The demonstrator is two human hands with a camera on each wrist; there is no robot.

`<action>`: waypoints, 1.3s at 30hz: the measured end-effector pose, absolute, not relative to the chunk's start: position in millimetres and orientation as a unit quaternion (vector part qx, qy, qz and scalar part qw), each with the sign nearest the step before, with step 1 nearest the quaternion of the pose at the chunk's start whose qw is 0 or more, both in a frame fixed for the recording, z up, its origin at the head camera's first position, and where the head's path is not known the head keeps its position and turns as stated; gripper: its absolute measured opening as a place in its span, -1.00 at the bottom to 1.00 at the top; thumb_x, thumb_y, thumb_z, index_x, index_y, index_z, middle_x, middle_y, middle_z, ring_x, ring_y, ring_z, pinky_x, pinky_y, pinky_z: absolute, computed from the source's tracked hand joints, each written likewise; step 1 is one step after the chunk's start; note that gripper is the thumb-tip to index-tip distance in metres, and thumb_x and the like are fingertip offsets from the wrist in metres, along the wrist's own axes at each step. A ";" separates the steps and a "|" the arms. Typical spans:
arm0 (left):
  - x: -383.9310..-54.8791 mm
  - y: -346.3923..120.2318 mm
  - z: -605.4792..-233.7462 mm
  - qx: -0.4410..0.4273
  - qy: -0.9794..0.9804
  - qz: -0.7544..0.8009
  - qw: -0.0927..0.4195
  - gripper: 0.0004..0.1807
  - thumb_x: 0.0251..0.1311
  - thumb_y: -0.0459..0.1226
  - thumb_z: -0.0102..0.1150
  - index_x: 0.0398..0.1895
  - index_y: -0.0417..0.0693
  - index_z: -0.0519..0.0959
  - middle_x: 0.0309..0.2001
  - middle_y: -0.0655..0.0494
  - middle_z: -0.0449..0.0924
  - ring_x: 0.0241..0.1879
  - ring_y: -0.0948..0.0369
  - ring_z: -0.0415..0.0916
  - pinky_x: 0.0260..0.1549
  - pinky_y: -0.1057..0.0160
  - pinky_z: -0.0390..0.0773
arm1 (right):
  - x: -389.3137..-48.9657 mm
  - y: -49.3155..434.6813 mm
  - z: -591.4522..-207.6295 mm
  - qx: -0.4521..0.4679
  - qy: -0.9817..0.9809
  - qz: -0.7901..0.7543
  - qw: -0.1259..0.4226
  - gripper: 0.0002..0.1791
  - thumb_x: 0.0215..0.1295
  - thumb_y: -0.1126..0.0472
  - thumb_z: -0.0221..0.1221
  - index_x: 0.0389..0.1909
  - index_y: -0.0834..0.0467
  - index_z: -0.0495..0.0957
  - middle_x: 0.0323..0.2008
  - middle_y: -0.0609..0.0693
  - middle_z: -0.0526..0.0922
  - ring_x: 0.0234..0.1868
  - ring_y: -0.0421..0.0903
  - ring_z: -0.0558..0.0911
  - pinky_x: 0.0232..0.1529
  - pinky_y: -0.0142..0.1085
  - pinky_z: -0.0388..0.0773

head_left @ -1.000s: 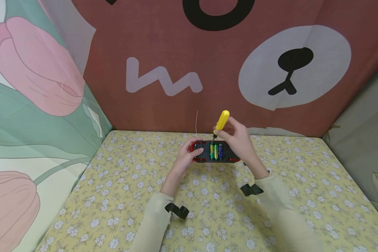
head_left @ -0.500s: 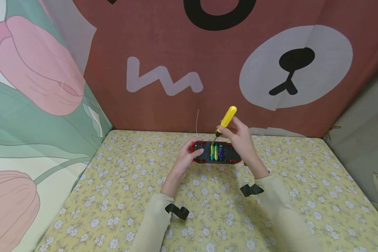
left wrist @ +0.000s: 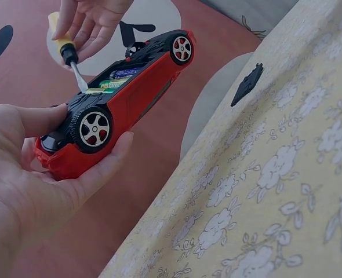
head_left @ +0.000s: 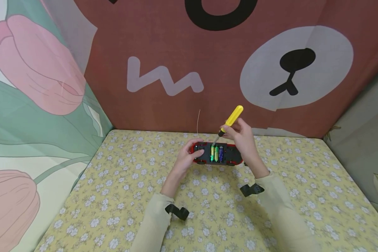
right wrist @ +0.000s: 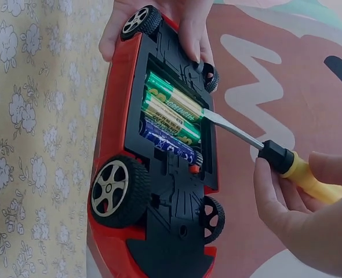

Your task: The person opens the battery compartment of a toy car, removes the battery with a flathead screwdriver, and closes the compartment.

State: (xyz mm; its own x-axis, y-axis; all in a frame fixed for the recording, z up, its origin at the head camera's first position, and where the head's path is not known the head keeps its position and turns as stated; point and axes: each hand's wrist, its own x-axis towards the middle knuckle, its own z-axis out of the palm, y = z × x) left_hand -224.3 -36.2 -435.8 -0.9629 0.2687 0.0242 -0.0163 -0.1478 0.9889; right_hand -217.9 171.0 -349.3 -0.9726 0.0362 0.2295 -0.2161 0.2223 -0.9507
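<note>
Car (left wrist: 130, 104) belly-up, gripped in left hand (head_left: 189, 155), likely to stop wobbling; batteries (right wrist: 171, 120) between both hands; screwdriver (right wrist: 275, 156) pinched in right hand (head_left: 245, 140), slanted, likely to reach green battery (right wrist: 175, 96) nearest left hand.

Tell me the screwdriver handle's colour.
Yellow; the screwdriver handle shows best in the head view.

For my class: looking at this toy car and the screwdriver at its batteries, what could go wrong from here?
The screwdriver has its tip at one end of a green battery; it might slip and scrape the wrapper.
The battery bay is uncovered, so that battery could spring out.
The left hand grips the toy car at one end, so a hard push might tilt it.
</note>
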 end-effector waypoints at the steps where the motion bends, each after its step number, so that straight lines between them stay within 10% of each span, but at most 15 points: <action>1: -224.2 -36.2 -435.9 0.098 0.646 0.751 0.095 -0.46 0.39 -0.38 0.22 0.42 -0.19 0.44 0.22 -0.18 0.53 -0.04 0.14 0.61 -0.22 0.24 0.67 | -218.1 171.2 -349.6 0.055 -0.775 0.622 0.101 -0.61 0.56 0.18 0.17 0.20 0.37 0.43 0.07 0.32 0.63 0.06 0.16 0.68 -0.01 -0.23 0.70; 13: -224.5 -35.4 -435.7 0.096 0.647 0.750 0.097 -0.47 0.38 -0.36 0.24 0.40 -0.19 0.46 0.23 -0.17 0.54 -0.01 0.13 0.60 -0.20 0.26 0.65 | -219.8 173.9 -352.4 0.034 -0.754 0.646 0.110 -0.64 0.55 0.22 0.16 0.16 0.40 0.42 0.04 0.36 0.62 -0.11 -0.19 0.70 -0.09 -0.29 0.71; 39: -228.6 -40.2 -436.6 0.075 0.609 0.786 0.076 -0.46 0.37 -0.35 0.22 0.40 -0.21 0.44 0.18 -0.15 0.56 -0.07 0.11 0.64 -0.26 0.23 0.68 | -209.9 183.7 -352.8 0.042 -0.747 0.648 0.141 -0.65 0.51 0.24 0.21 0.12 0.41 0.48 -0.02 0.31 0.68 -0.18 -0.23 0.73 -0.06 -0.20 0.72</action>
State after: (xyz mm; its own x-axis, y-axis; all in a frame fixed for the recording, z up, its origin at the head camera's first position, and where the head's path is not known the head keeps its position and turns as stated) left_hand -228.6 -40.2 -436.6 -0.9773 0.2104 0.0257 -0.0278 -0.2473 0.9685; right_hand -209.9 183.7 -352.8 -0.9566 0.1196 0.2657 -0.2461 0.1568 -0.9565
